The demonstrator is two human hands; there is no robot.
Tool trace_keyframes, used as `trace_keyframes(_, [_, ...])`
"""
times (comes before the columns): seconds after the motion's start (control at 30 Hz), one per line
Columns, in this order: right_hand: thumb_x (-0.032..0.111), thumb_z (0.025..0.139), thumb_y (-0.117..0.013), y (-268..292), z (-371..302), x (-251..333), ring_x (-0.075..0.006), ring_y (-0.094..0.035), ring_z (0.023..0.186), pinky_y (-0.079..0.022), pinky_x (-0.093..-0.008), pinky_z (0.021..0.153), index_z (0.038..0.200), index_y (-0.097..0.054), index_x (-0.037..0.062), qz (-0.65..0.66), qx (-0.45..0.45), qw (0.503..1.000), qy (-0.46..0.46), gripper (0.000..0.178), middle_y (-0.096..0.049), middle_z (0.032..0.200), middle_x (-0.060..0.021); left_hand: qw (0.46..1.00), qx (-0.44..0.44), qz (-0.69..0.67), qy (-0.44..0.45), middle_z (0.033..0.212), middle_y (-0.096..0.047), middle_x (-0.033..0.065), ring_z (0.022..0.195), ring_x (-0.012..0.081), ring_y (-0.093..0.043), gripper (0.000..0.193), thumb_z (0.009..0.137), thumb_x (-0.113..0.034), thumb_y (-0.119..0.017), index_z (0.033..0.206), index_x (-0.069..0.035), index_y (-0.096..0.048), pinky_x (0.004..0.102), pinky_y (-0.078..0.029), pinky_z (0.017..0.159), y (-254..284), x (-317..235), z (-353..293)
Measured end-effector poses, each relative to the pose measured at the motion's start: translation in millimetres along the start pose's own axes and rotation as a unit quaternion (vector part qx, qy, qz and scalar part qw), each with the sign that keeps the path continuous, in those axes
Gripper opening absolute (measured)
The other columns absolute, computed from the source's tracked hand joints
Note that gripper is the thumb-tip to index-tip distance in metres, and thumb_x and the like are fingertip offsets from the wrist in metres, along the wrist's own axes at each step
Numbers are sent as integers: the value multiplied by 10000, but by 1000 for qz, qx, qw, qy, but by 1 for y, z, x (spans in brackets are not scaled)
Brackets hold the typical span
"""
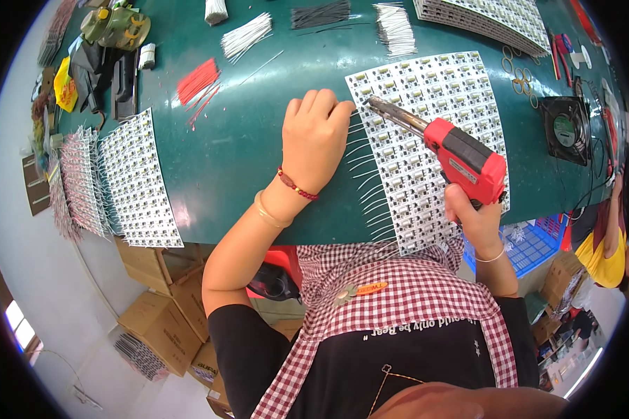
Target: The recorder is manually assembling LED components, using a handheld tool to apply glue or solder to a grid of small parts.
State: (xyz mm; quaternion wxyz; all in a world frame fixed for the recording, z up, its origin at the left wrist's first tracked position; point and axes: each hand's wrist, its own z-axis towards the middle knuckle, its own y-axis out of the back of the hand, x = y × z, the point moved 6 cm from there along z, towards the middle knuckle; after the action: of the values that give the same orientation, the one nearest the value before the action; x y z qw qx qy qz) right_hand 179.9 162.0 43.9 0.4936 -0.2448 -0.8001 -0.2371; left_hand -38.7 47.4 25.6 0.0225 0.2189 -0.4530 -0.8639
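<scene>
My right hand (472,216) grips a red and black soldering gun (468,157) by its handle. The gun's metal tip reaches to the upper left corner of a white circuit board panel (493,133) covered in rows of small components. Beside that corner, my left hand (316,129) is closed, its thumb and fingertip pinched at the panel's edge close to the tip. A thin wire seems to be in the pinch, mostly hidden by the fingers. Below it, several white wires (372,190) stick out from the panel's left edge.
Bundles of white wires (247,36), red wires (197,81) and black wires (320,14) lie across the green table (251,105). Stacked panels (482,21) stand at the back; wired panels (84,181) lie left. A black fan (565,131) is at right, near another person (603,241).
</scene>
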Motion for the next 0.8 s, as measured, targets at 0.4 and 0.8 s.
trace_keyframes(0.4, [66, 831, -727, -4, 4, -3, -31, -529, 540, -421, -203, 478, 999, -624, 1, 15, 11, 1000, 0, 208, -607, 717, 16, 999, 16, -32, 3, 742, -471, 42, 702, 222, -499, 134, 745, -17, -706, 854, -79, -658, 344, -397, 633, -9, 2, -5])
trace_keyframes(0.8, [68, 831, -730, -2, -3, -3, -35, -534, 565, -418, -208, 492, 1025, -622, 8, 15, -16, 1000, -10, 230, -610, 738, 15, 999, 11, -47, 4, 749, -472, 52, 709, 235, -501, 142, 739, 7, -700, 850, -66, -650, 353, -409, 639, -9, 1, -5])
